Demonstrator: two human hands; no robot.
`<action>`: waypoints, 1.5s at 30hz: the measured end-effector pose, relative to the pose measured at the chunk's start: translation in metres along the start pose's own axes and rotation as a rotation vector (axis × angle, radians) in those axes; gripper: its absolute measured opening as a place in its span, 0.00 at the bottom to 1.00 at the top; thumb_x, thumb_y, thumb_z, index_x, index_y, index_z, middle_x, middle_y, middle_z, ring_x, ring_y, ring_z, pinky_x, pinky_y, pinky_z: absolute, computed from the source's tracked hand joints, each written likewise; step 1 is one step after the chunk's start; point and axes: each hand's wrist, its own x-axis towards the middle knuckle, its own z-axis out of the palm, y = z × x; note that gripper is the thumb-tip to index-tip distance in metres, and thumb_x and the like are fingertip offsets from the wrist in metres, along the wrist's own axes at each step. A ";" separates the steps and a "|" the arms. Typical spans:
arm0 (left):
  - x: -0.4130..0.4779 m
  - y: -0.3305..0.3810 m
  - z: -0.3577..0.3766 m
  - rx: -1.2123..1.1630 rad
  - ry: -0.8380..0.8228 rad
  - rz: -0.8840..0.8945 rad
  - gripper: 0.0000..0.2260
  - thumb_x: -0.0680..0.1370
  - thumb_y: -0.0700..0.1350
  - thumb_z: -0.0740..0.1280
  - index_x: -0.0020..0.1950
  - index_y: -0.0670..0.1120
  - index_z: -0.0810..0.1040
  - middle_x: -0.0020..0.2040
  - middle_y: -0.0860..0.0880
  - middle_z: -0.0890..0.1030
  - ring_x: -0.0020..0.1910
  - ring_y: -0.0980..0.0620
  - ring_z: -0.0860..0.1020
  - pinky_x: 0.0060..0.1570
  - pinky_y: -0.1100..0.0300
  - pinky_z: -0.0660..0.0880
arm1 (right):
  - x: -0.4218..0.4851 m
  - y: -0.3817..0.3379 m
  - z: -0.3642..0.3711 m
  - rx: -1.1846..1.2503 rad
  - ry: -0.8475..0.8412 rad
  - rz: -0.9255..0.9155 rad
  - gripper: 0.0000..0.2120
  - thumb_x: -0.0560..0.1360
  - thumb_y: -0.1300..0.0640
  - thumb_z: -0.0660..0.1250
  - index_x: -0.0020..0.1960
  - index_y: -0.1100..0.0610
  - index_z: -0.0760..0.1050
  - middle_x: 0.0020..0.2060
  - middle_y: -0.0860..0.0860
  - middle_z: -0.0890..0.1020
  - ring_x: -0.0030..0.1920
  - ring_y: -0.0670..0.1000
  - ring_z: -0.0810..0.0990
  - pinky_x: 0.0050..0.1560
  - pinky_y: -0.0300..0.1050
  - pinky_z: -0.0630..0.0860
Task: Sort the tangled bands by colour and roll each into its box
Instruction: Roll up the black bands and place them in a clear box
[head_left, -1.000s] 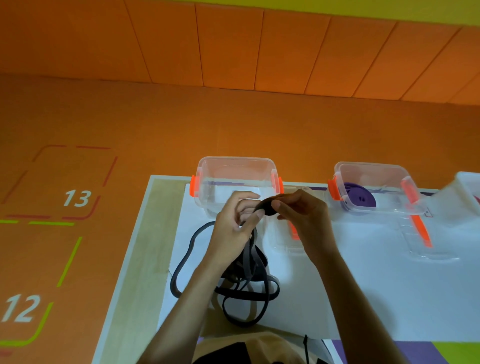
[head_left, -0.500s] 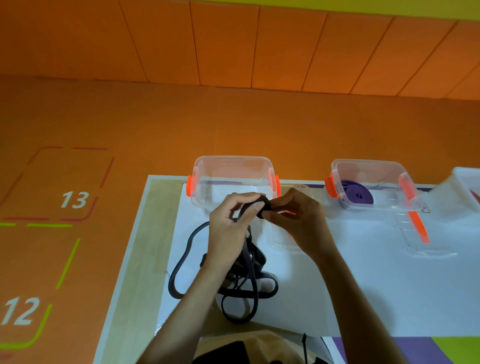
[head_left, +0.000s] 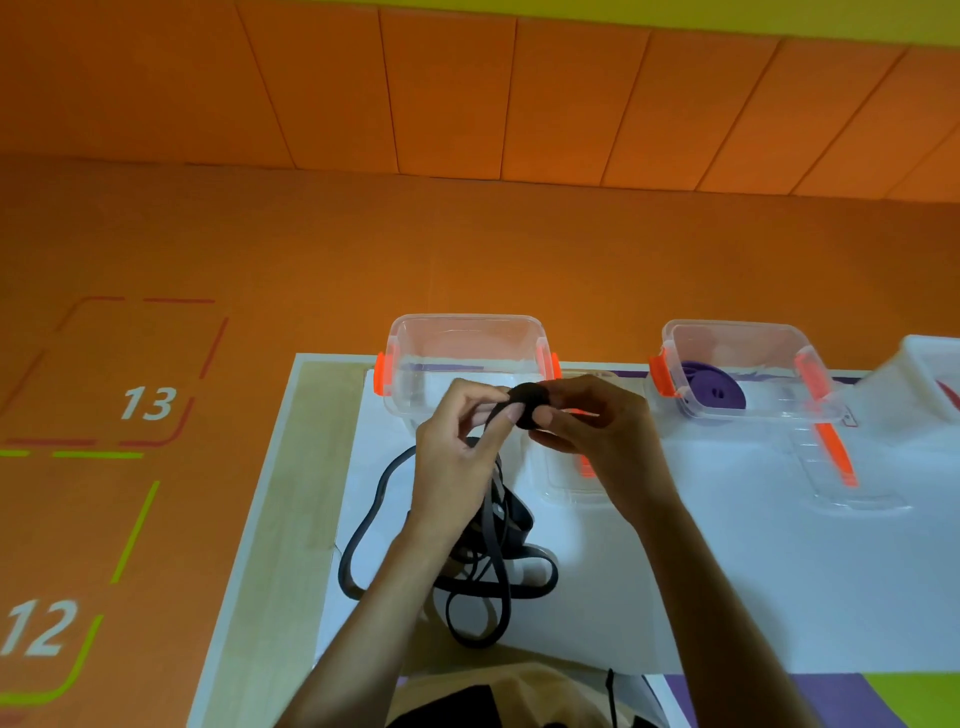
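A long black band (head_left: 483, 582) lies in loose tangled loops on the white table cover. One end of it is wound into a small tight roll (head_left: 530, 402) held up in front of an empty clear box (head_left: 467, 338) with orange clips. My right hand (head_left: 597, 426) pinches the roll. My left hand (head_left: 457, 457) pinches the strand that runs into it. A second clear box (head_left: 737, 338) to the right holds a rolled purple band (head_left: 714, 389).
Two clear lids lie flat on the table, one (head_left: 566, 488) under my right hand and one (head_left: 841, 478) in front of the purple box. A white box (head_left: 914, 374) stands at the far right edge. The table's left edge borders an orange floor.
The black roll has grown a little as both hands turned it. The loose loops on the table have shifted slightly. The hands stay in front of the empty box.
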 end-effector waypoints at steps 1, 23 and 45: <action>-0.002 0.000 0.000 -0.012 -0.016 0.011 0.05 0.80 0.48 0.74 0.53 0.56 0.81 0.52 0.55 0.87 0.57 0.51 0.85 0.57 0.51 0.82 | 0.000 -0.001 0.001 0.024 0.026 0.004 0.16 0.71 0.54 0.77 0.54 0.63 0.83 0.49 0.56 0.88 0.51 0.59 0.89 0.51 0.54 0.86; 0.018 0.018 0.002 -0.076 -0.158 0.037 0.15 0.77 0.40 0.78 0.60 0.55 0.87 0.56 0.54 0.87 0.59 0.52 0.85 0.62 0.59 0.80 | -0.009 0.000 -0.012 -0.104 0.076 -0.119 0.11 0.72 0.64 0.79 0.51 0.60 0.80 0.50 0.54 0.89 0.54 0.55 0.88 0.55 0.54 0.85; 0.000 0.018 0.010 -0.200 0.006 -0.039 0.12 0.78 0.41 0.77 0.55 0.58 0.88 0.54 0.53 0.89 0.57 0.53 0.86 0.56 0.66 0.79 | 0.004 -0.012 -0.002 0.019 0.133 -0.145 0.07 0.75 0.62 0.77 0.50 0.54 0.83 0.47 0.56 0.88 0.49 0.59 0.89 0.46 0.54 0.87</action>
